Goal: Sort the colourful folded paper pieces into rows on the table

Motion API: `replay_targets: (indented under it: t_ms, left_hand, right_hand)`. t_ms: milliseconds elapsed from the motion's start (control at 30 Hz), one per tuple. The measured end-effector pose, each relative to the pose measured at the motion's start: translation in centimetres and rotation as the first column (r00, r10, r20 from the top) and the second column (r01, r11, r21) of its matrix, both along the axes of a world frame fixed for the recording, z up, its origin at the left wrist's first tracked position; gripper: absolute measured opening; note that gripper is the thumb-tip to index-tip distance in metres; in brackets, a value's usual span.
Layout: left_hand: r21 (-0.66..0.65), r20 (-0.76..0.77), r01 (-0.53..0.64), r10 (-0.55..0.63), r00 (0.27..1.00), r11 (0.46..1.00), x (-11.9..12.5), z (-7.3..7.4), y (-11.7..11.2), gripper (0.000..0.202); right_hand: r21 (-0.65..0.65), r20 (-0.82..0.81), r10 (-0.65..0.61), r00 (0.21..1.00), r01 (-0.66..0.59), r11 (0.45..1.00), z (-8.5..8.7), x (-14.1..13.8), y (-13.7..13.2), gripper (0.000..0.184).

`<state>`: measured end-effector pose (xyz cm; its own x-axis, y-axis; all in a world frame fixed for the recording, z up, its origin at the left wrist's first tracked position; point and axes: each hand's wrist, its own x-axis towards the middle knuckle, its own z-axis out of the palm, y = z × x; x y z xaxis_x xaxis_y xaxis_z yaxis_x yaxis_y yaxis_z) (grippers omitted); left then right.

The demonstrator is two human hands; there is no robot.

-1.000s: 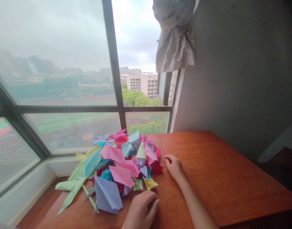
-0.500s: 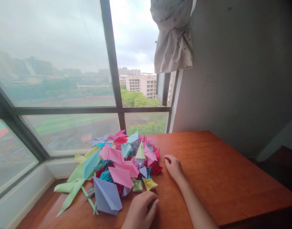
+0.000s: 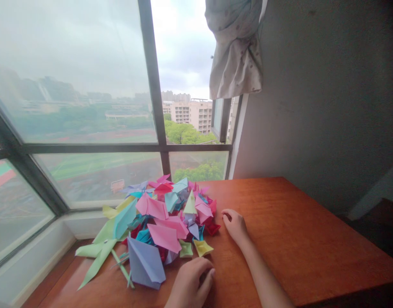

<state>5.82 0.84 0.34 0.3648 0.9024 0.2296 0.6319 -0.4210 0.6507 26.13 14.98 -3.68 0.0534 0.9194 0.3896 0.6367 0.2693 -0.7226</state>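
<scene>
A heap of folded paper pieces in many colours lies on the brown wooden table [image 3: 280, 239]. My left hand [image 3: 193, 280] rests at the table's near side, its fingers curled in loosely with nothing seen in them. Close by it are a yellow paper boat [image 3: 203, 247], a small green paper boat [image 3: 186, 248] and a large lavender paper plane [image 3: 145, 263]. To the right of the heap, my right hand [image 3: 236, 226] also rests on the wood, fingers bent inward and holding nothing visible. A dark red folded paper [image 3: 212, 228] is nearest to it, with a small gap between.
Pink paper planes [image 3: 165, 236] top the heap, and a green paper pinwheel [image 3: 98, 256] sticks out at its left. Behind runs a window with a dark frame [image 3: 126, 148]. A knotted curtain [image 3: 236, 64] hangs beside the grey wall [image 3: 312, 107].
The whole view has shifted a little, so everything sits slightly further right. Neither hand has visibly moved against the table, and the paper pieces lie as before.
</scene>
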Motion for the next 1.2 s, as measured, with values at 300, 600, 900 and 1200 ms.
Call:
replay_targets:
  t_ms: [300,600,900,1200]
  left_hand:
    - [0.035,0.019,0.007,-0.008,1.0,0.999,0.0,-0.36,0.06,0.016]
    - [0.045,0.007,-0.003,0.003,1.0,0.999,0.01,-0.18,0.0,0.016]
    - [0.036,0.001,0.01,-0.01,1.0,0.999,-0.11,-0.45,0.19,0.015]
    - [0.032,-0.008,0.017,-0.017,1.0,0.999,-0.1,-0.36,0.09,0.017]
  right_hand:
    - [0.0,-0.001,0.004,1.0,-0.004,1.0,0.08,-0.03,-0.08,0.028]
    - [-0.007,-0.009,0.003,1.0,-0.003,1.0,0.13,-0.09,-0.05,0.028]
    - [-0.014,-0.007,0.001,1.0,-0.001,1.0,0.07,-0.09,0.03,0.028]
    - [0.001,-0.006,0.009,1.0,-0.009,1.0,0.11,-0.04,0.01,0.027]
